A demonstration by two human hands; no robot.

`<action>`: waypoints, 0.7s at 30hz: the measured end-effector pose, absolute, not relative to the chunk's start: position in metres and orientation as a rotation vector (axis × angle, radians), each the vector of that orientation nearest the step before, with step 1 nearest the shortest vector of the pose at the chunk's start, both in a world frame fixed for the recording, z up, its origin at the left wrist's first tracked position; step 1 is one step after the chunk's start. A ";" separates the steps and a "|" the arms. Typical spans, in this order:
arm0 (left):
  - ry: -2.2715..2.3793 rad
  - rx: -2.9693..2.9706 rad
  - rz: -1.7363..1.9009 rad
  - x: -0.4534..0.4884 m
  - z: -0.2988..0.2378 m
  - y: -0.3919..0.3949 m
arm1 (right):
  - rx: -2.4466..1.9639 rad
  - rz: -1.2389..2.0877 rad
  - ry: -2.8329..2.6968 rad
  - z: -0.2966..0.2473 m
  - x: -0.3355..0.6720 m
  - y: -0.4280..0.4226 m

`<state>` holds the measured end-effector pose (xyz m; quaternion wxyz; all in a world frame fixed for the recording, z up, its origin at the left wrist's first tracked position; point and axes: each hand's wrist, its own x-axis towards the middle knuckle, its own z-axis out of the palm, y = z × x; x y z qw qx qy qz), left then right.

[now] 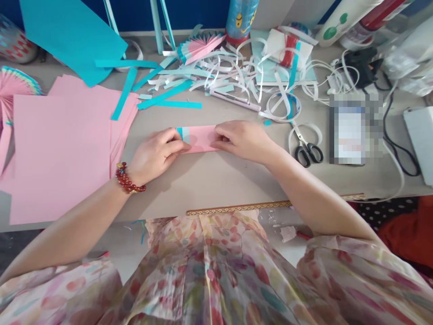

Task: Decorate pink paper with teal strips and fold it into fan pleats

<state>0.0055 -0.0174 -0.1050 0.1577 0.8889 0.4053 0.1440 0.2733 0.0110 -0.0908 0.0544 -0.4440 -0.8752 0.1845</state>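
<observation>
A small folded pink paper strip (200,136) with a teal band at its left end lies flat on the grey table (216,180). My left hand (157,152), with a red bead bracelet at the wrist, pinches the strip's left end with thumb and fingers closed on it. My right hand (241,140) presses and pinches the right end, fingers curled over the paper. Both hands rest on the table, about a hand's width apart.
A stack of pink sheets (64,149) lies left, teal paper (72,38) behind it. Teal and white paper strips (216,74) litter the back. Scissors (306,149) lie right of my right hand, then a phone (355,128), cables and a white box (421,140).
</observation>
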 end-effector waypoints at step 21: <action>1.170 2.760 0.400 0.010 -0.100 -0.021 | -1.315 0.144 -2.821 -0.101 0.268 -0.004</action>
